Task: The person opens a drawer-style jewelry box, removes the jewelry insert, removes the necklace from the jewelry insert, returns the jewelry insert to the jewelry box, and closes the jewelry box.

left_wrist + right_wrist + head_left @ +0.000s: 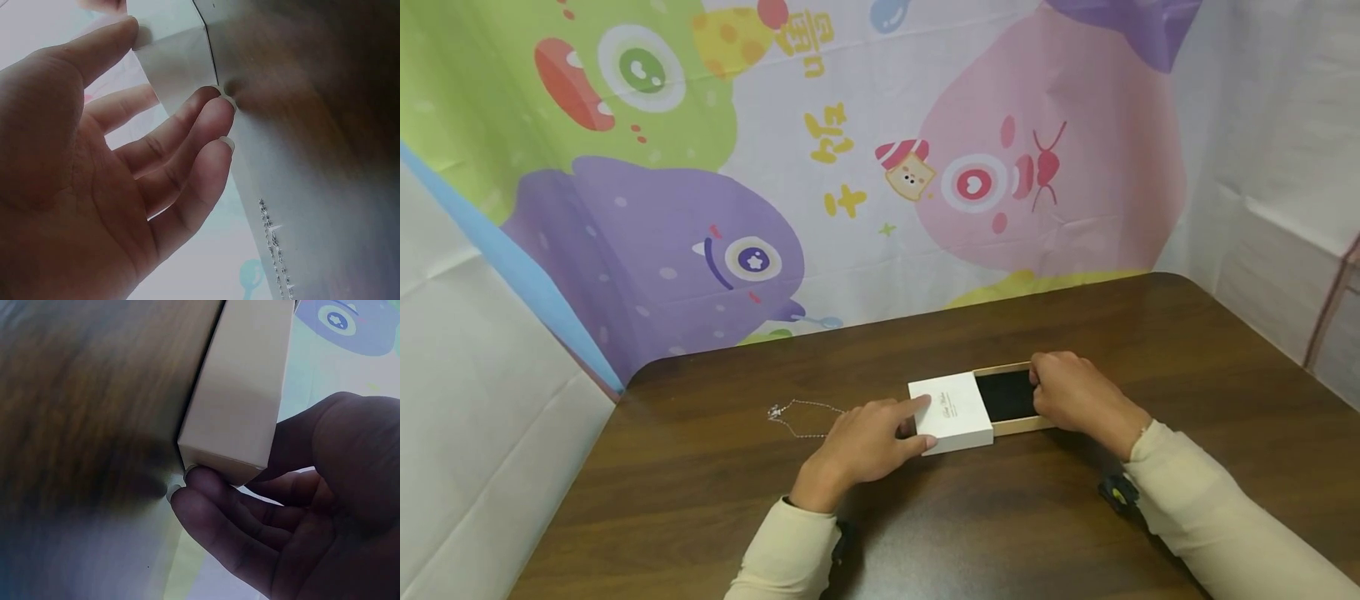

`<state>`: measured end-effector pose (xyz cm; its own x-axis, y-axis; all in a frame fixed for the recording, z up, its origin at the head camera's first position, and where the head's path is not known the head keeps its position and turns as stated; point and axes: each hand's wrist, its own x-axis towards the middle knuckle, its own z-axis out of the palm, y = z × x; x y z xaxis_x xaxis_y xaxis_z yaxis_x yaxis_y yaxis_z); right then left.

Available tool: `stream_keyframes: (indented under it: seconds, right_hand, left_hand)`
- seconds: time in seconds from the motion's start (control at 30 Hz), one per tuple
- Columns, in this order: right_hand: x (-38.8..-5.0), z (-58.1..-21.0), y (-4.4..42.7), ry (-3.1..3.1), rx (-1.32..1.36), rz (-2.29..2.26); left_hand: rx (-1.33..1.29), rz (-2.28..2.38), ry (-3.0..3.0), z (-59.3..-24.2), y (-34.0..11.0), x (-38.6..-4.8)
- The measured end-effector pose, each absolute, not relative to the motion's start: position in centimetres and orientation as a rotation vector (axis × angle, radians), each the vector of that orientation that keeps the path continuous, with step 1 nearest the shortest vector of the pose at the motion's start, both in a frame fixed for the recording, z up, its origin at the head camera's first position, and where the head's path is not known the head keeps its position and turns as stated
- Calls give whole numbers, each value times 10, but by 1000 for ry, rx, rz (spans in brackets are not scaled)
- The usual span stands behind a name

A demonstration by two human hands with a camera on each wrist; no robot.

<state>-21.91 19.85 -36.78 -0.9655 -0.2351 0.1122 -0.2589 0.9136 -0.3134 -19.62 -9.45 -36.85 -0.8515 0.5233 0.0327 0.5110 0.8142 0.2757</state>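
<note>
A white slide-out gift box lies on the table, its printed sleeve (951, 411) at the left. From the sleeve's right side extends the gold-edged drawer (1021, 427), which bears a black lining (1006, 395). My left hand (871, 440) holds the sleeve at its left end, index finger on top and thumb at the near edge. The right hand (1070, 392) grips the drawer's outer end, fingers bent over the wall; in the right wrist view its fingertips touch the drawer corner (231, 464). Left of the box lies a thin silver necklace (801, 403), partly hidden behind my left hand.
The brown wooden table (715, 500) carries the box and necklace. A cartoon-printed curtain (865, 267) hangs along its back edge. Pale cloth walls (467, 350) stand at the left and right. Each sleeve cuff has a dark wrist device (1118, 493).
</note>
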Motion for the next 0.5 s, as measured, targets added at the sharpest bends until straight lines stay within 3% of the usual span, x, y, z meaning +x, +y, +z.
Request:
stream_keyframes:
  seconds: [0.5]
  right_hand:
    - [-217,-367,199,-3022,404,528]
  left_hand:
    - [841,443,2935,-367,-94,-196]
